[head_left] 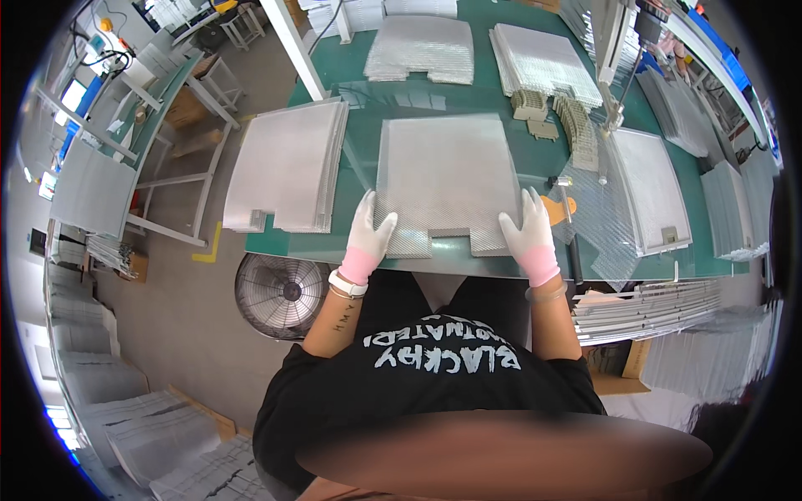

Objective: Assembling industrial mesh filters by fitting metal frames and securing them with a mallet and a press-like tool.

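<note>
In front of me a silver-grey mesh panel (447, 171) lies flat on the green table, with a rectangular notch in its near edge. My left hand (368, 234), in a white and pink glove, rests at its near left corner. Its fingers stretch along the side edge and its thumb lies over the panel. My right hand (528, 234), gloved alike, mirrors this at the near right corner, fingers extended and thumb over the surface. Both hands are open. A hammer (571, 225) with a dark handle lies right of my right hand, beside an orange flat piece (555, 210).
Panel stacks stand left (288, 167), at the back (420, 46) and at back right (545, 63). Beige small plates (575, 129) lie in a row near a clear mesh sheet (597, 213). Another panel (652, 192) lies far right. A floor fan (288, 290) stands below the table's left side.
</note>
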Demonstrator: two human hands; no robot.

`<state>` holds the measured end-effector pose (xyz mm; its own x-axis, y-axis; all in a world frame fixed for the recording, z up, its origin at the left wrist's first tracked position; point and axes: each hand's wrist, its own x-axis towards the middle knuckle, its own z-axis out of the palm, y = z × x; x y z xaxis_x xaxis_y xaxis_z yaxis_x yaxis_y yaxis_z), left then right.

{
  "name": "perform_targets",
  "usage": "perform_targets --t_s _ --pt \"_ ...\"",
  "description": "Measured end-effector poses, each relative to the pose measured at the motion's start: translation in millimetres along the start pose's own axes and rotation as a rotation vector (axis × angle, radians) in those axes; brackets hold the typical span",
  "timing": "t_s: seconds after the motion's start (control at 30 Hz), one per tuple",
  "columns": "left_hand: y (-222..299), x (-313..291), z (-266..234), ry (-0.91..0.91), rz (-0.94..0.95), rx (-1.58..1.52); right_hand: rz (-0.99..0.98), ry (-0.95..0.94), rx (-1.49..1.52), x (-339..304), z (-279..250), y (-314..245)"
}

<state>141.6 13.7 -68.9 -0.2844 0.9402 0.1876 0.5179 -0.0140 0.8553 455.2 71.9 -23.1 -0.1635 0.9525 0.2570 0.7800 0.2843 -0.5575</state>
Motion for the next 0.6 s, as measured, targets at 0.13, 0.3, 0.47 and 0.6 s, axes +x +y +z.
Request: perform_targets --t_s 0.13,0.3,0.47,0.6 --pt "15.0 -5.9 6.6 -0.092 0.074 -0.033 0.005 -0.143 0.201 -2.5 10.2 1.3" --pt "14.3 -2.2 8.8 -0.003 0.106 0.216 0.012 -0.066 -0.079 1.7 9.5 -2.9" --pt "6.2 -6.1 10.1 -0.155 0.138 0.459 0.005 -0.19 -0.151 -8.3 21.5 17.3" --pt "15.1 -10.9 12.9 -0.037 0.048 0.009 0.019 -0.137 -0.218 -14.5 29.4 11.6"
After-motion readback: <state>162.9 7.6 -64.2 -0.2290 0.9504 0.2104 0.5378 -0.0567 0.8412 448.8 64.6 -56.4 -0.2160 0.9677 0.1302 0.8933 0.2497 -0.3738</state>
